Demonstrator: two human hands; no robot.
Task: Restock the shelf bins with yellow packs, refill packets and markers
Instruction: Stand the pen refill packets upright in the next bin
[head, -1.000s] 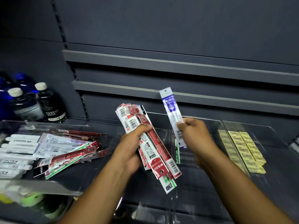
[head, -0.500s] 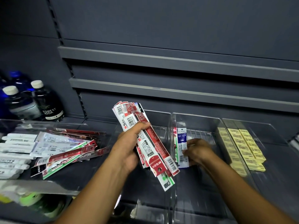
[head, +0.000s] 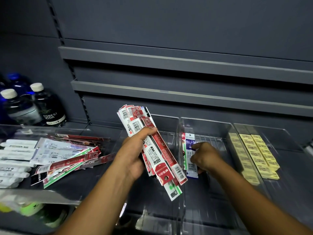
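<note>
The left hand, raised beside a clear bin, grasps a fanned bundle of refill packets. The right hand reaches into that bin, fingers curled against a blue refill packet lying by its left wall; pinching or only touching, I cannot tell.

Left forearm, right forearm, seemingly bare

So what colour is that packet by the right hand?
The packet is blue and white, clearest in the head view.
</note>
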